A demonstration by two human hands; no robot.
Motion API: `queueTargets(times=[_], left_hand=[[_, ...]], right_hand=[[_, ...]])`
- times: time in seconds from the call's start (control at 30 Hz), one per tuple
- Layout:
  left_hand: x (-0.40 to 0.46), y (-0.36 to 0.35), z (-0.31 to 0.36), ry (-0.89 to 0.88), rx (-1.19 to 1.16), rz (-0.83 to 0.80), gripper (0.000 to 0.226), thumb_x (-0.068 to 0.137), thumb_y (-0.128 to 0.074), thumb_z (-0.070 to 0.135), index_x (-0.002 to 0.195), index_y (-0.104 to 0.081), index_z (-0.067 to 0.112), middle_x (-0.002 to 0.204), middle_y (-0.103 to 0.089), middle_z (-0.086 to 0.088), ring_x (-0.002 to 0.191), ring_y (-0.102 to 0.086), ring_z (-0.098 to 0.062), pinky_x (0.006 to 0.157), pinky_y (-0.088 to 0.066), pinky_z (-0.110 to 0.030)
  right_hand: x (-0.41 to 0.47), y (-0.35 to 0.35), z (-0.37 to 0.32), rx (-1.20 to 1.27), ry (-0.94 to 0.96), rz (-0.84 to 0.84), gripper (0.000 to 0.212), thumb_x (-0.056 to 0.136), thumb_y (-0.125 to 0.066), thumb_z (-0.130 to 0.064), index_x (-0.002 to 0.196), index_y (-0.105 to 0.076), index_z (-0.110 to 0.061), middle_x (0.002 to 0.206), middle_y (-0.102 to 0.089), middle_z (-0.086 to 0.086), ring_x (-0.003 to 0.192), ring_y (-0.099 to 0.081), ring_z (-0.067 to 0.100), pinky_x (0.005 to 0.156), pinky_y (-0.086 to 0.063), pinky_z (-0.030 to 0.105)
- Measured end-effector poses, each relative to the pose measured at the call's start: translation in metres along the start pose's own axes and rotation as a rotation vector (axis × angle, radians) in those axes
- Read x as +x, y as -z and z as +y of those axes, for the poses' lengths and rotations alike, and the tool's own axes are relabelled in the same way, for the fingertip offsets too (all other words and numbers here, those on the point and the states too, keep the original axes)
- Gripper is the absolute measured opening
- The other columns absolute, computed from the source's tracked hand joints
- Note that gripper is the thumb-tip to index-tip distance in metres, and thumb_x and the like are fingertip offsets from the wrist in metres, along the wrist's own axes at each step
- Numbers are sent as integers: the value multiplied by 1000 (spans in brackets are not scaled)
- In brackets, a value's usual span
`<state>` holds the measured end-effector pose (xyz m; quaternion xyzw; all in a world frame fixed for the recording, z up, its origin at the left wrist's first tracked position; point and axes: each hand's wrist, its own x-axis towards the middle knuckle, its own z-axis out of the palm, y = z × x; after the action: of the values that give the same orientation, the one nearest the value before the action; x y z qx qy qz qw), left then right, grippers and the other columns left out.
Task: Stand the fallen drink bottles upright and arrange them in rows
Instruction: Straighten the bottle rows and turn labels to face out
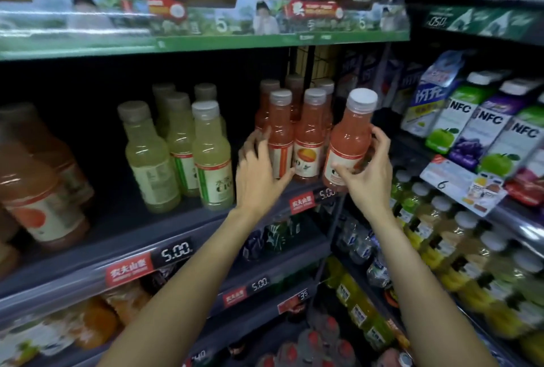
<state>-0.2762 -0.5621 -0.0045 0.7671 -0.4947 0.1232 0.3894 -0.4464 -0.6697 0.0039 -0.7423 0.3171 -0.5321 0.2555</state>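
Bottles on the middle shelf, one in hand

Right hand (pixel 366 172) grips a pink bottle (pixel 348 143) around its lower body and label; my thumb lies across the front of the label and the fingers curl round the far side. The bottle is tilted, white cap leaning right, and sits at the right front edge of the shelf (pixel 141 237), just beside the standing pink group. I cannot tell whether its base touches the shelf.

Left hand (pixel 259 172) is on the front-left pink bottle (pixel 279 143) of that group: thumb under the label on the near side, fingers wrapped behind the left side, partly hidden. This bottle stands upright.

The pink group (pixel 306 119) stands in short rows running back into the shelf, with its caps at even height. To its left, well apart, a cluster of pale yellow-green bottles (pixel 182 145) stands upright, the front ones slightly staggered. At the far left, orange-brown bottles (pixel 41 190) stand close to the lens, blurred.

Price strip (pixel 176 253) on the shelf front reads 5.00. NFC juice cartons (pixel 488 137) fill the neighbouring rack on the right.
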Motion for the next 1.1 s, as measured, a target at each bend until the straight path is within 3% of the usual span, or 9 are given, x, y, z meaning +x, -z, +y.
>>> queueTargets(times=[0.17, 0.3, 0.5, 0.63, 0.77, 0.87, 0.93, 1.0, 1.1], left_hand=[[4, -28, 3, 123, -48, -7, 109, 74, -76, 47, 152, -7, 16, 152, -21, -15, 133, -35, -37, 93, -48, -52], [5, -33, 3, 147, -62, 6, 107, 77, -76, 40, 153, -2, 19, 151, -23, -14, 132, -39, -36, 90, -50, -50], [7, -34, -3, 159, -99, 59, 90, 84, -70, 14, 152, -12, 21, 148, -28, -13, 121, -51, -35, 90, -51, -52], [6, -33, -1, 174, -111, 58, 92, 83, -71, 16, 152, -10, 23, 148, -28, -12, 118, -54, -34, 90, -52, -49], [4, -31, 2, 163, -138, 32, 100, 80, -74, 32, 152, -5, 22, 148, -26, -14, 127, -46, -34, 97, -48, -50], [3, -32, 6, 162, -116, 16, 109, 77, -73, 45, 152, 2, 23, 149, -24, -17, 132, -39, -35, 102, -44, -51], [3, -33, 8, 166, -120, 4, 110, 78, -73, 43, 151, 7, 23, 151, -22, -17, 135, -34, -35, 105, -40, -49], [1, -31, 11, 167, -148, 1, 108, 81, -73, 34, 151, 8, 20, 152, -22, -18, 137, -33, -32, 107, -38, -48], [-7, -17, 17, 151, -191, -11, 104, 85, -70, 30, 152, 9, 17, 154, -25, -12, 138, -35, -24, 110, -37, -39]], right_hand=[[30, -8, 23, 33, -61, 1, 82, 69, -76, -6, 135, -29, -21, 125, -53, 1, 107, -53, 8, 87, -43, 21], [46, -26, 37, 54, -75, -98, 82, 73, -75, -7, 138, -26, -22, 128, -54, 4, 112, -54, 12, 96, -45, 31], [57, -38, 42, 128, -89, -132, 80, 79, -73, -12, 141, -23, -19, 132, -51, 5, 117, -52, 12, 100, -44, 32], [62, -40, 47, 131, -98, -187, 81, 80, -72, -13, 142, -20, -19, 133, -50, 4, 118, -52, 12, 99, -46, 39], [66, -38, 50, 80, -90, -291, 78, 82, -71, -15, 141, -20, -15, 133, -50, 6, 115, -52, 12, 99, -44, 32], [68, -37, 50, 42, -91, -341, 81, 85, -67, -13, 146, -14, -13, 139, -45, 6, 125, -47, 15, 103, -41, 34], [64, -34, 48, -19, -91, -356, 86, 87, -64, -11, 150, -6, -17, 147, -35, 8, 133, -38, 18, 109, -37, 39], [52, -28, 41, -115, -61, -341, 85, 88, -62, -11, 151, -4, -15, 151, -25, 11, 138, -29, 20, 111, -24, 31], [26, -19, 21, -211, 109, -198, 70, 90, -58, -10, 148, -19, -11, 147, -31, 14, 135, -32, 25, 110, -28, 33]])
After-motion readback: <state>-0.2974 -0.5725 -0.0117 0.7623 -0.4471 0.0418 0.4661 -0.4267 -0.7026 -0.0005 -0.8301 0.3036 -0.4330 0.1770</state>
